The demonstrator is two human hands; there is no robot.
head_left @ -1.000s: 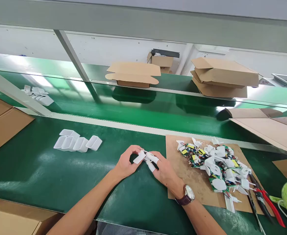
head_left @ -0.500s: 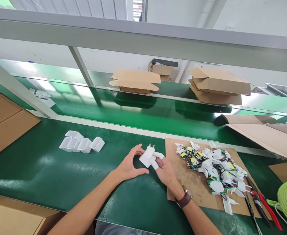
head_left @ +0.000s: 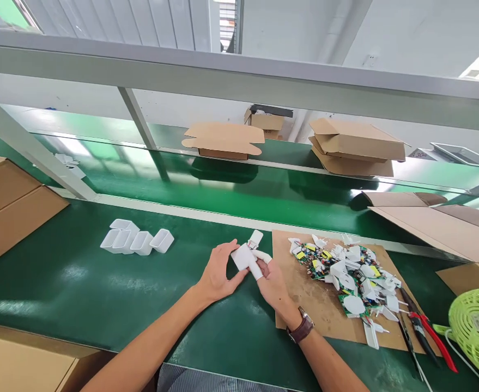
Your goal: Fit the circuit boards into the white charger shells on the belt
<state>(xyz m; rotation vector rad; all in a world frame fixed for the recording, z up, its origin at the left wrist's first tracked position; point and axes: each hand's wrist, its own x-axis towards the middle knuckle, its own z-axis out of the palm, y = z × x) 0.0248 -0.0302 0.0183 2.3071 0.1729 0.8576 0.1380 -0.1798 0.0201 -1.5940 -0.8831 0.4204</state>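
Observation:
Above the green table, a white plastic charger case (head_left: 242, 257) is between my two hands. At its far end a small white end piece (head_left: 256, 238) stands out, with a bit of thin wire at the joint. My left hand (head_left: 218, 274) has fingertips and thumb on the left side of the case. White finger covers are on fingers of my right hand (head_left: 272, 283), which grips the case from the right. To the right, a heap of circuit boards and white plug parts (head_left: 351, 277) lies on a cardboard sheet (head_left: 304, 307).
Several empty white cases (head_left: 137, 238) stand on the left of the table. Red-handled pliers (head_left: 435, 337), tweezers (head_left: 411, 345) and a green fan (head_left: 478, 332) are at the right. Cardboard boxes (head_left: 18, 209) flank the table; flattened cartons (head_left: 357, 147) lie on the back ledge.
My left fingers and thumb have closed in onto the case. The end piece now shows tilted out at the far end, where plug pins showed before. The view has shifted slightly.

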